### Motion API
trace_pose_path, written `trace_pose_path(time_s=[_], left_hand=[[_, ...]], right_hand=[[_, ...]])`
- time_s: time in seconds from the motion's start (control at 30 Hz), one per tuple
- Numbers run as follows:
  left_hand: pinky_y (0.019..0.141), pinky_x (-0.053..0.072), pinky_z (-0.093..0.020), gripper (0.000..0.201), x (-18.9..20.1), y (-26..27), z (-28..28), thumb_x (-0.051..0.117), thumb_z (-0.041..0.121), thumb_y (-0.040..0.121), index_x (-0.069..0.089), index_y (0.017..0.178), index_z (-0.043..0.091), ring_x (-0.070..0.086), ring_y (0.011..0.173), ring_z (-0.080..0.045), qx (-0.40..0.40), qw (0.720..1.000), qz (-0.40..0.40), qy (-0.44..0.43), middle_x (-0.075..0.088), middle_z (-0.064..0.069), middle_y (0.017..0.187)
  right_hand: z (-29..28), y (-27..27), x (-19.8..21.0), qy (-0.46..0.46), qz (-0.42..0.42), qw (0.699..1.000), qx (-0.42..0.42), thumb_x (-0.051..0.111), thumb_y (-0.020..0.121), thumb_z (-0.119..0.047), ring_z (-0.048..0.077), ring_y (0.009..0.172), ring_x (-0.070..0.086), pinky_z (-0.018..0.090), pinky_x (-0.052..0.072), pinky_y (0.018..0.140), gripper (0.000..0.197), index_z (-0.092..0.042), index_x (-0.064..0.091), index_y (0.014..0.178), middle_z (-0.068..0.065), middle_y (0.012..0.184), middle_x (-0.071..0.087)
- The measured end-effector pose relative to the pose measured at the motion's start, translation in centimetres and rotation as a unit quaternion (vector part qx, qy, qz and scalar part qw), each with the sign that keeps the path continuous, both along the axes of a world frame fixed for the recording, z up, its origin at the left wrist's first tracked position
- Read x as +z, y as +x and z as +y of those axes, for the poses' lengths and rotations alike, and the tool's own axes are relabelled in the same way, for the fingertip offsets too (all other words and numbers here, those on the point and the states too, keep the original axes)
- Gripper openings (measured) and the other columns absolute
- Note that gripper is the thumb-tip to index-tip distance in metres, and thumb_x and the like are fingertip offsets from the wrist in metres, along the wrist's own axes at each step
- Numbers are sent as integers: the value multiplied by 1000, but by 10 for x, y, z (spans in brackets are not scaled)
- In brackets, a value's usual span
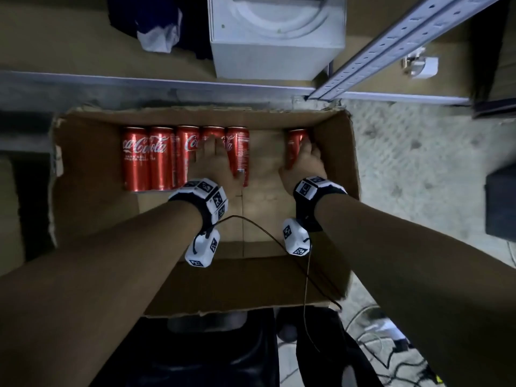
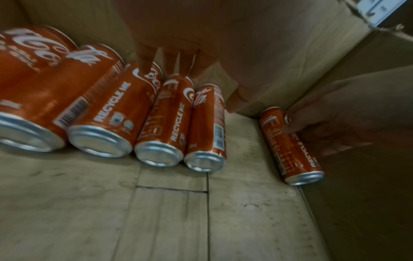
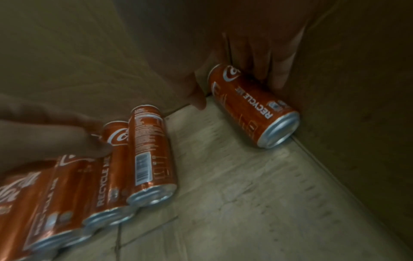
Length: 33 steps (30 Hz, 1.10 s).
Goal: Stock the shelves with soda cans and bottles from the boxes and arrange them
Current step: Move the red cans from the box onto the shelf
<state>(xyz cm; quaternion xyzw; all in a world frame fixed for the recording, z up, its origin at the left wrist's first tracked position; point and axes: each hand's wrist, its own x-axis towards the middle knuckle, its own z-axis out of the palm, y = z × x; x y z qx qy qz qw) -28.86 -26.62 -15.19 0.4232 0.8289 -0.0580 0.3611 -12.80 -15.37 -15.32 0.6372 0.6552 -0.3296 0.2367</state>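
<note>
Inside the open cardboard box (image 1: 83, 152) on the floor, against its far wall, we list six slim red Coca-Cola cans, all lying on their sides with long axes running from us toward that wall, silver ends facing us. Five lie side by side as a touching row (image 1: 156, 160); the sixth, a lone can (image 1: 294, 146), lies well apart at the right, tight against the right wall of the box. Our left hand (image 1: 215, 163) rests on top of the row's right end, fingers fairly straight and spread over the fourth and fifth cans, thumb beside the last; we judge it not yet closed round any can. Our right hand (image 1: 305, 163) is on the lone can, fingers (image 3: 266, 70) wedged between can and wall, thumb on the open side: a loose clasp forming, though whether it is firm we cannot tell. Each hand lies nearest its own can; lifting calls for closing across the short axis. Shelf rail (image 1: 178, 85) lies just beyond the box.
</note>
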Motion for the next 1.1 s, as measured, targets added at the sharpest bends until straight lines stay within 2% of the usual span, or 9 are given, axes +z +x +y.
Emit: trace_pose_path(time_s=[0.17,0.27,0.4,0.53,0.63,0.83,0.97,1.03,1.1], left_hand=[[124,-4,-54,108,-30,13,4,52,59,92,-10,157,-1,-14,153,-37,-70,996,59,-19,-19,-18,165],[123,-4,-57,103,-40,17,-3,50,56,92,-5,157,-3,-13,153,-39,-108,990,88,19,-15,-19,166],[119,-13,-58,98,-40,17,-3,46,59,90,5,159,2,-10,153,-38,-118,988,91,34,-5,-16,167],[121,-6,-53,86,-38,13,-3,47,48,98,3,159,6,1,153,-33,-121,991,36,53,14,-13,165],[118,12,-49,86,-38,13,1,53,46,96,8,158,5,17,147,-37,-127,989,14,69,23,-17,161],[108,39,-51,92,-38,25,20,67,37,91,12,155,1,38,135,-45,-91,994,-19,59,27,-29,155],[98,46,-46,110,-40,34,31,77,31,86,-1,158,1,56,121,-44,24,997,-55,41,27,-28,156],[97,46,-44,104,-40,35,33,78,29,85,9,156,0,58,118,-42,69,995,-65,43,36,-25,151],[82,48,-38,71,-38,35,31,77,32,85,39,138,4,63,99,-34,76,993,-82,36,57,-13,118]], right_hand=[[-1,-5,-15,44,-34,998,1,70,88,-32,37,141,30,45,34,113,100,-12,5,161,17,153,26],[-5,-5,-24,48,-38,998,-34,72,86,-37,36,138,34,45,37,110,90,-11,22,156,16,149,31],[-14,-5,-36,-17,-16,994,-108,83,74,-53,33,114,61,40,52,96,77,-11,55,132,14,132,57],[-19,-1,-35,-5,21,985,-173,90,72,-40,33,114,64,39,53,92,86,-10,40,135,12,129,61],[-22,8,-24,3,42,980,-197,93,68,-36,32,109,65,37,53,87,90,-12,35,133,10,123,63],[-37,28,-11,1,77,975,-210,86,75,-30,26,102,68,32,54,87,58,-20,60,125,4,111,69],[-56,40,-11,-6,96,960,-263,90,69,-39,22,84,69,39,61,81,51,-20,67,112,0,94,70],[-65,45,-10,-10,97,958,-269,89,69,-34,23,83,69,43,63,77,48,-20,67,109,1,92,70],[-72,50,-5,-21,95,954,-282,89,66,-34,22,81,70,44,63,74,46,-21,65,103,0,90,70]])
